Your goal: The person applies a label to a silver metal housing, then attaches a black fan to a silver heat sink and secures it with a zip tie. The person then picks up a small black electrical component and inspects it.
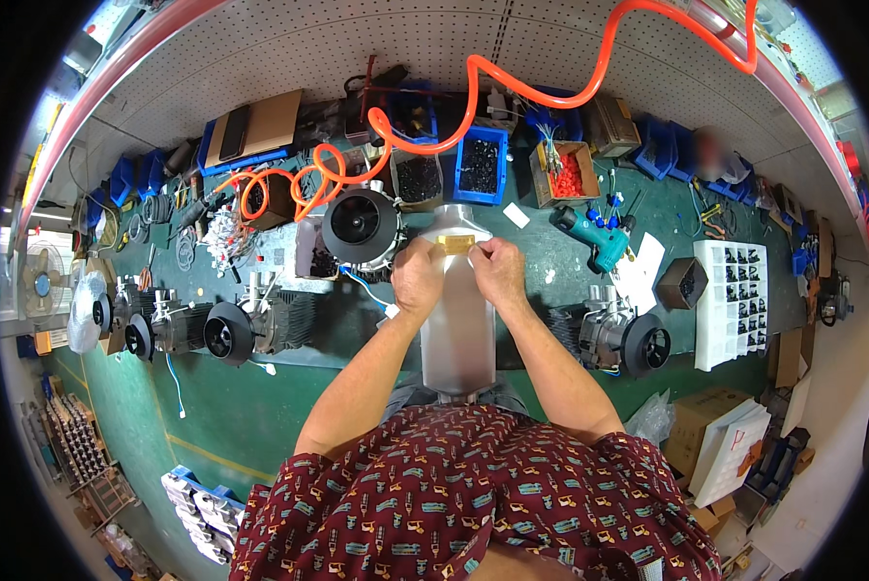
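Observation:
A long silver-grey metal housing (458,334) stretches from the bench toward my body, its far end narrowing. Across its upper part lies a small gold-coloured label (457,244). My left hand (419,278) is closed at the label's left end, and my right hand (499,271) pinches its right end. Whether the label is stuck down or just held against the metal, I cannot tell. Just left of my left hand stands a motor with a round black fan wheel (361,225); a white connector (391,311) on a cable lies by my left wrist.
More fan motors stand at left (229,332) and right (644,344). A teal power drill (597,239) lies right, near a white tray of black parts (731,358). Blue bin (502,167) and box with red parts (594,181) stand behind. An orange coiled hose (473,82) hangs overhead.

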`<state>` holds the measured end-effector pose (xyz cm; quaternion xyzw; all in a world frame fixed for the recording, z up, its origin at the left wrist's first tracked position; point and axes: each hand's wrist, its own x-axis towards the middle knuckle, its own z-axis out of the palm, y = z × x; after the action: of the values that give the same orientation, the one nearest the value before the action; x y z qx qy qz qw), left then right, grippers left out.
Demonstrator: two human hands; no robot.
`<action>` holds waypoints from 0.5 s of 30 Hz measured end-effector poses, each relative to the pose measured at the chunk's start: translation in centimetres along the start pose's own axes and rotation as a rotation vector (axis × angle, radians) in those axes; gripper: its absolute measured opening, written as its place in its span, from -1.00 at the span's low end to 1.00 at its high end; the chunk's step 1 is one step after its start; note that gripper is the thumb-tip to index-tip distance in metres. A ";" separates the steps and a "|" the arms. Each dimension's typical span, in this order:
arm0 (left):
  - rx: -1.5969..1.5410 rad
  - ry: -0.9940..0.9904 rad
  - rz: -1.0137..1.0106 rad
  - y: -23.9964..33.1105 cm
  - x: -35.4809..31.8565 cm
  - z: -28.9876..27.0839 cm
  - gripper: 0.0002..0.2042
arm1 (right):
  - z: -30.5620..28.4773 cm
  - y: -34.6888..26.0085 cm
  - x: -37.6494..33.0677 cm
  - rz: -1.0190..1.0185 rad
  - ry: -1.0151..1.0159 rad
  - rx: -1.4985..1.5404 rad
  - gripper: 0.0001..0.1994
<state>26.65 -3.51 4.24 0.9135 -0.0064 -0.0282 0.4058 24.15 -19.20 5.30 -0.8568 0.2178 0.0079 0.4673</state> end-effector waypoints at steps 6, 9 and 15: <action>-0.007 0.019 0.013 0.2 0.0 -0.1 -0.75 | 0.0 -0.2 0.1 0.009 0.002 -0.014 -0.76; -0.003 0.023 0.011 0.1 0.0 0.1 -0.75 | 0.0 -0.3 0.1 0.016 0.001 -0.030 -0.76; 0.028 0.028 0.006 -0.1 0.1 0.3 -0.75 | -0.1 -0.6 0.2 0.037 -0.007 -0.037 -0.75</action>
<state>26.74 -3.64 3.95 0.9193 -0.0040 -0.0142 0.3932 24.52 -19.03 5.82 -0.8611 0.2317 0.0238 0.4519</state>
